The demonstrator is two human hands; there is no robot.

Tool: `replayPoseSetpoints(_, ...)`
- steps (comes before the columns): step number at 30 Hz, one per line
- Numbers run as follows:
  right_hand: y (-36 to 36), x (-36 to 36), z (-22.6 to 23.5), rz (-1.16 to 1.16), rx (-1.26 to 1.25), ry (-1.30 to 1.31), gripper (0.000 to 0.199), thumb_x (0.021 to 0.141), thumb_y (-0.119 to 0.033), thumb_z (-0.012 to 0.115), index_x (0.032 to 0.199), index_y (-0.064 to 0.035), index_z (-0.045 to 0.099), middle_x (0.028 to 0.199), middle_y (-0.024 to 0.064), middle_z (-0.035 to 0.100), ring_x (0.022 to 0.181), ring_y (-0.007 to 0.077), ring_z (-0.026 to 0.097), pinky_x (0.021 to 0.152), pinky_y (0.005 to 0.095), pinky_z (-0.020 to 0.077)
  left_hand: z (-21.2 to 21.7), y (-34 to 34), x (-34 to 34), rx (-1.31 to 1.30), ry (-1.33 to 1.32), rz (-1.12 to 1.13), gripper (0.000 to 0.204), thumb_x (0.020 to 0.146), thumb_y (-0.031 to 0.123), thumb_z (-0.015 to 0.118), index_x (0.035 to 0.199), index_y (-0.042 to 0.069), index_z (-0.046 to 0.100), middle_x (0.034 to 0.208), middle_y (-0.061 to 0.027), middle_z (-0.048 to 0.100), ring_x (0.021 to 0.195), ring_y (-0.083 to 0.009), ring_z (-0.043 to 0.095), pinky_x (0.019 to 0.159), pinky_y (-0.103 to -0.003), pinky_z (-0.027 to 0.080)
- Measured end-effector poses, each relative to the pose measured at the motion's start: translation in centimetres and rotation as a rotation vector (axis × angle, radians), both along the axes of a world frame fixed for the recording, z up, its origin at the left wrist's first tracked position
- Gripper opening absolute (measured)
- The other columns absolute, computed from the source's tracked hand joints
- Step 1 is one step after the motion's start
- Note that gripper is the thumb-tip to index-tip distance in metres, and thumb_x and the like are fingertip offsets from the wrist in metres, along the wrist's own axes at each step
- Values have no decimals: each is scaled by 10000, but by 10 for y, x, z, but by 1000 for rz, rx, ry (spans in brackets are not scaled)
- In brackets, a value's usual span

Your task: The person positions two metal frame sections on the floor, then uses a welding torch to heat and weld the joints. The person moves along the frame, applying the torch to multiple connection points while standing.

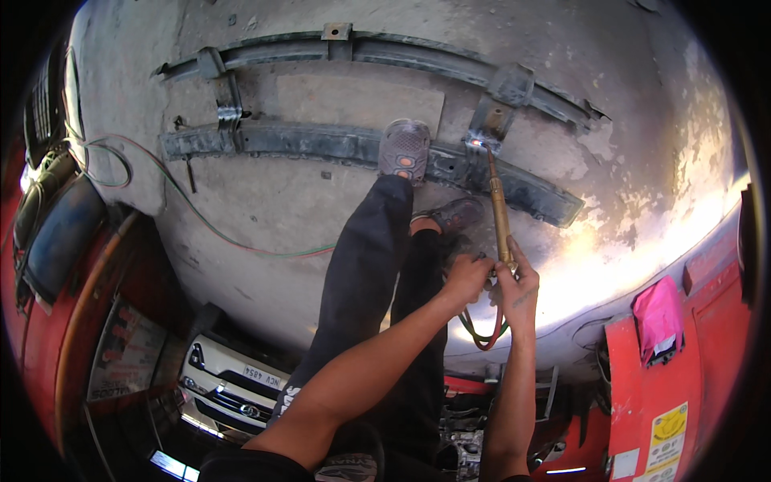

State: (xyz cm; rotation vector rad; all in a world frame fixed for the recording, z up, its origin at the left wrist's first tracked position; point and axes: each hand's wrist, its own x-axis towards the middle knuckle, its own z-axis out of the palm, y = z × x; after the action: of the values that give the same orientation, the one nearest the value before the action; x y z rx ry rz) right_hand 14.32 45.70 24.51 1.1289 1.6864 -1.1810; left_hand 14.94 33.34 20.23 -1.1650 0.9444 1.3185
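A brass gas torch (499, 207) points away from me, its lit tip (480, 144) at a bracket on a long steel frame (337, 145) lying on the concrete. My right hand (518, 283) grips the torch handle. My left hand (466, 277) is closed on the torch's base beside it, fingers at the valve area. Red and green hoses (482, 336) loop down from the handle. My shoe (404, 149) rests on the near rail of the frame; the other shoe (454, 215) is on the floor.
A second curved steel rail (385, 50) lies farther off, joined by brackets. Green and red hoses (201, 221) snake across the concrete at the left. Red vehicle bodywork (675, 377) with a pink cloth (657, 315) stands at the right, a white vehicle front (229, 381) at the lower left.
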Motion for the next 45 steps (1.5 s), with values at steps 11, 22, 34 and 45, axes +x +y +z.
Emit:
replayPoseSetpoints(11, -4, -8, 8, -68, 39, -57, 574, 963, -128, 601, 1515, -16, 487, 705, 45, 616, 542, 95, 544, 474, 268, 445, -6, 0, 5, 24, -24, -35, 296, 924, 205, 597, 854, -78, 651, 673, -129, 605, 476, -202, 569, 404, -361, 398)
replayPoseSetpoints(22, 0, 1, 3, -47, 68, -45, 559, 958, -128, 611, 1496, -11, 514, 742, 44, 617, 585, 88, 542, 518, 274, 448, -8, 3, 6, 26, 0, -62, 307, 921, 214, 599, 862, -82, 654, 684, -135, 605, 486, -207, 576, 407, -361, 405)
replayPoseSetpoints(34, -2, -3, 7, -92, 58, -40, 555, 958, -120, 608, 1492, 2, 513, 750, 57, 625, 575, 93, 542, 512, 273, 449, -3, 4, -2, 37, -1, -85, 301, 938, 205, 580, 875, -83, 641, 637, -105, 559, 448, -190, 534, 427, -355, 407)
replayPoseSetpoints(45, 0, 4, 2, -70, 66, -21, 560, 956, -116, 614, 1492, 8, 511, 772, 52, 613, 630, 91, 539, 560, 266, 441, -4, 2, 2, 56, 7, -92, 293, 950, 210, 579, 896, -73, 633, 645, -99, 565, 454, -185, 539, 423, -348, 404)
